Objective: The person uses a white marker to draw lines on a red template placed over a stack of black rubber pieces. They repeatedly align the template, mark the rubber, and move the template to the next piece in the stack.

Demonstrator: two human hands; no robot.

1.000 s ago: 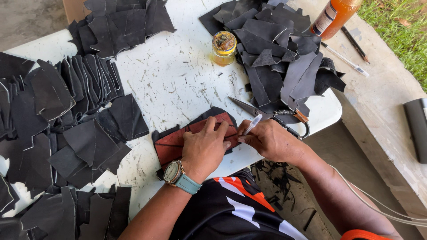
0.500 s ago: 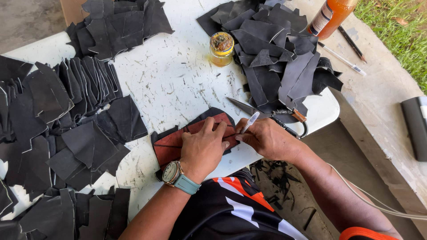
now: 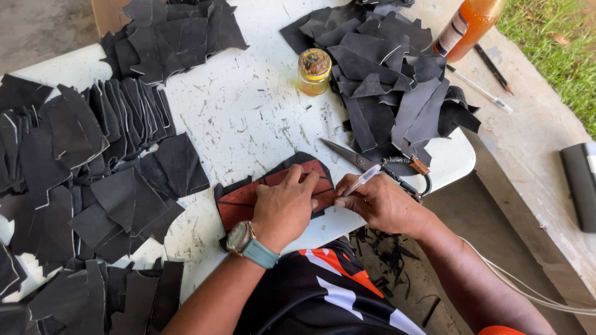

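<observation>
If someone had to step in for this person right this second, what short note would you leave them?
Left hand: pressed flat on the reddish-brown template, pinning it onto a dark leather piece at the near edge of the white table.
Right hand: holds a white pen, tip at the template's right edge.
Nearby: scissors just beyond the right hand, a small jar mid-table, an orange bottle far right.
Done: stacks of cut dark pieces on the left, another pile on the right.
Left: how far the outline has got is hidden under the hands; this piece is not cut.
</observation>
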